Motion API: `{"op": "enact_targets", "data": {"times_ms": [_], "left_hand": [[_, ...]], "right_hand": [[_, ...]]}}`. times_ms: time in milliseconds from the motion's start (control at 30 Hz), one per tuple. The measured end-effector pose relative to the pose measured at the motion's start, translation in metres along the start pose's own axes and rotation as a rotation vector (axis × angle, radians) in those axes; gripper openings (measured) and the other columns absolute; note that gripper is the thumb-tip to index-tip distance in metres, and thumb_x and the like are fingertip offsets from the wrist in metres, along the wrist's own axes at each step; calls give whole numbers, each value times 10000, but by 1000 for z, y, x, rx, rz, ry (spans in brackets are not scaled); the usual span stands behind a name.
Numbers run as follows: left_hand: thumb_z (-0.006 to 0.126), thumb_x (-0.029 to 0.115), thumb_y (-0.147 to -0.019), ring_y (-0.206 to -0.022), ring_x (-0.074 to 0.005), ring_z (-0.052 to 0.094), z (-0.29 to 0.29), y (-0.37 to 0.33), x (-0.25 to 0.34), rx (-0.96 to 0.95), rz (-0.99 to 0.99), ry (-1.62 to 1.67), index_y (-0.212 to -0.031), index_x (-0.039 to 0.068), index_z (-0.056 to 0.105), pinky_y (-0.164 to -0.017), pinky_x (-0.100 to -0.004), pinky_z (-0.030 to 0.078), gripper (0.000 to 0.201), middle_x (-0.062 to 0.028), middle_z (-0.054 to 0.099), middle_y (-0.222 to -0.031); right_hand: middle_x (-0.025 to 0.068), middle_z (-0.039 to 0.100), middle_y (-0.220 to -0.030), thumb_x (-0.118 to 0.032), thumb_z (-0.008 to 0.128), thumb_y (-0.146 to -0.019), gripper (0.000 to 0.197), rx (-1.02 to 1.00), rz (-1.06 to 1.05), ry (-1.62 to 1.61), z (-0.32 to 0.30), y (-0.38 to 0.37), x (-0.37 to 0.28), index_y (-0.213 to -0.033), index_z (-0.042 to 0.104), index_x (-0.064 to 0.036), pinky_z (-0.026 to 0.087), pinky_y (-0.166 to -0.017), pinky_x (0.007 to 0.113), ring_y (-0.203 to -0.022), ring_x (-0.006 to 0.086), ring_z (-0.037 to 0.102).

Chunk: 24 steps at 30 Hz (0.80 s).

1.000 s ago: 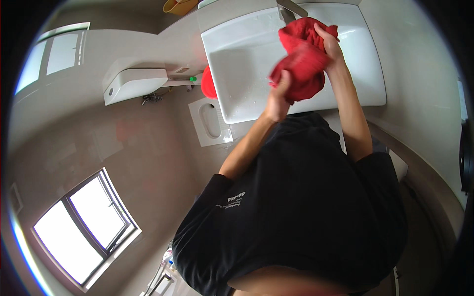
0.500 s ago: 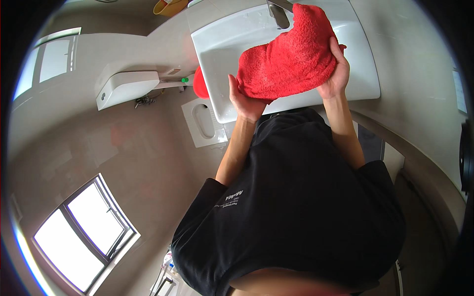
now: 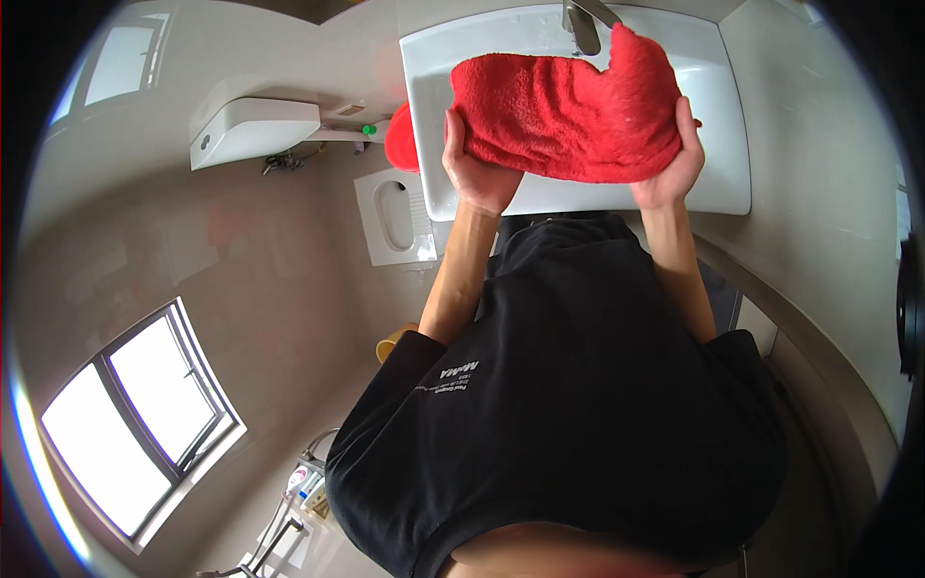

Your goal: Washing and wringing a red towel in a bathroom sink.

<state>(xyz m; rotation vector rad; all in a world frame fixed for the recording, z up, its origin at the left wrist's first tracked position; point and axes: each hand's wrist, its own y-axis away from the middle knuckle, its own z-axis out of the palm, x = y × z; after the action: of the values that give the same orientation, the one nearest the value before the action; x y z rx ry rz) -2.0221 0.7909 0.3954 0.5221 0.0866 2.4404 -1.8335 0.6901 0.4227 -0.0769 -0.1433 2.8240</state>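
Note:
A red towel [image 3: 564, 120], folded and a little rumpled, is held up over the white washbasin [image 3: 723, 144]. My left hand [image 3: 480, 173] grips its left end, thumb on the near side and fingers tucked beneath. At the right end, my right hand [image 3: 674, 164] clasps the cloth in the same way, the thumb pointing up along its edge. One corner of the towel sticks up on the right, close to the metal faucet [image 3: 586, 29] at the basin's back. Most fingers of both hands are hidden under the cloth.
Left of the basin is a red plastic basin [image 3: 401, 138], with a squat toilet [image 3: 395, 220] in the floor below it. A white cistern [image 3: 252, 133] hangs on the wall. A window [image 3: 145, 414] is at lower left; bottles [image 3: 308, 486] stand near a shower fitting.
The towel has levelled out, its left end rising and its right part lowering. Both hands still hold it. The whole view has shifted slightly, showing more of the faucet.

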Motion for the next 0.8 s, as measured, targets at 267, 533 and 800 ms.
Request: {"op": "enact_targets", "data": {"times_ms": [267,533,800], "left_hand": [[437,449,-999,-1206,-226,508,38,14,-76,88,224,-622,-1355,59,437,-1063,-389,380,528,-81,529,-1312],[392,463,-1016,-1206,-147,440,33,-13,-77,58,212,-809,-1359,40,437,-1025,-315,360,546,-98,511,-1299],[325,549,-994,-967,-284,648,17,-37,-29,5,-181,-514,-1247,4,499,-823,-408,556,625,-152,617,-1144]], "right_hand": [[83,520,-1306,-335,535,-985,447,111,-66,1007,-36,-26,56,-1317,493,-37,395,-1022,334,-1181,169,502],[95,607,-1140,-361,501,-995,414,360,-194,972,-47,-39,65,-1245,510,-31,491,-875,324,-1022,171,594],[107,398,-1432,-309,548,-978,611,276,-252,1249,-50,22,104,-1452,290,-23,306,-1094,351,-1332,199,377]]}}
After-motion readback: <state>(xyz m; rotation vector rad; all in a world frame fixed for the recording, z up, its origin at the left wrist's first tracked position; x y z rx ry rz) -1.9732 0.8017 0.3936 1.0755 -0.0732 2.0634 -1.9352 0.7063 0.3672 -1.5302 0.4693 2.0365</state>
